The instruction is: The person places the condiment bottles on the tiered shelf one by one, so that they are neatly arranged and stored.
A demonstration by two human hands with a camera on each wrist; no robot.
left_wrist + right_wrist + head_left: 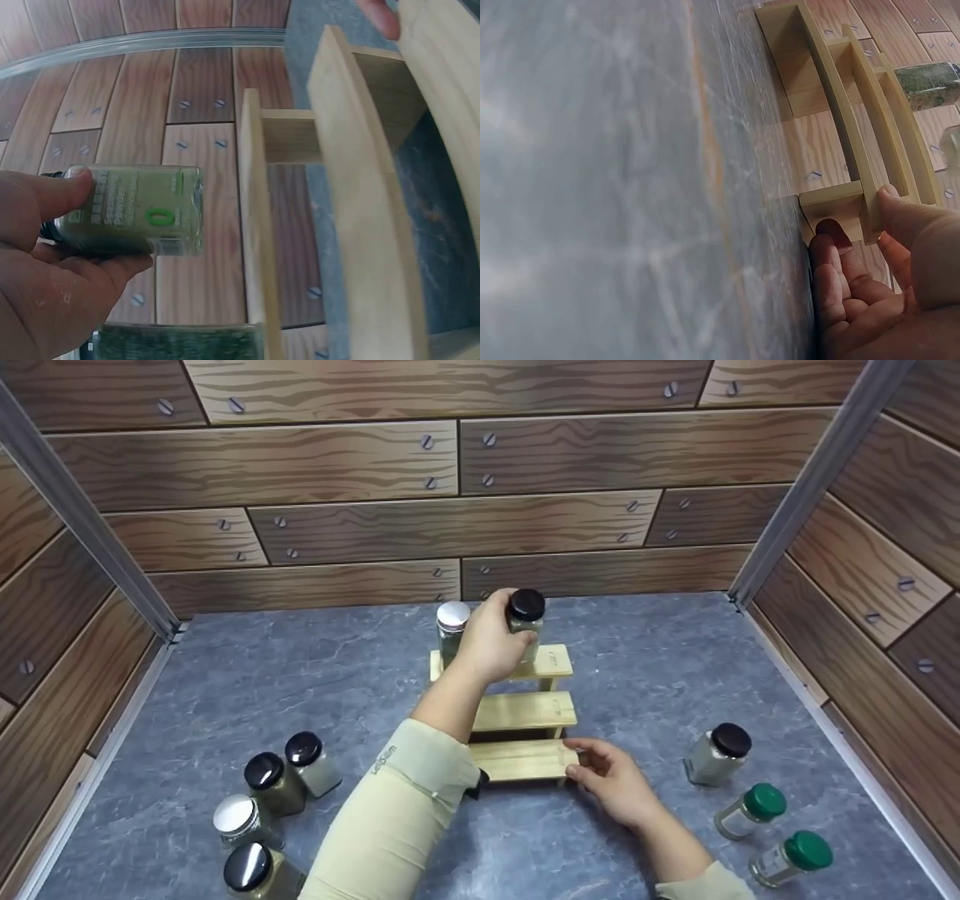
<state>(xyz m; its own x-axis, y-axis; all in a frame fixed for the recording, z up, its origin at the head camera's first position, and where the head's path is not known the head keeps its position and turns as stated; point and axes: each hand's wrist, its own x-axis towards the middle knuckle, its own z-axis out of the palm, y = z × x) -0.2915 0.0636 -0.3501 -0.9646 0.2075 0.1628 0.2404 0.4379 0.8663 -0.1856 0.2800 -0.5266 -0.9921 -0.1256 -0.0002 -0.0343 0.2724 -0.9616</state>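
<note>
Head view, left hand point(491, 641): curled around a black-lidded jar point(526, 619), holding it at the top step of the rack point(525, 711); the pale sleeve crosses in front of the rack's left side.
Head view, white-lidded jar point(452, 631): upright on the top step, just left of the left hand.
Head view, right hand point(616, 784): at the right end of the rack's lowest step, thumb on top of the board, fingers bent beside its end.
Head view, rack: three wooden steps, standing on the grey table point(300, 675) near the back wall.
Head view, left group: four jars point(274, 791) near the front left, two black lids, one white, one glossy black.
Head view, right group: a black-lidded jar point(718, 753) and two green-lidded jars point(769, 829), well apart from the rack.
Left wrist view, left hand point(52, 262): thumb and fingers pinch the jar point(139, 211) by its sides; the jar is in the air just beside the top board of the rack point(360, 217), not touching it.
Left wrist view, second jar point(176, 342): only its top edge shows at the bottom of the picture.
Right wrist view, right hand point(870, 285): thumb pressed on the end of the rack point(847, 135), fingers curled against its foot where it meets the table point(630, 187).
</note>
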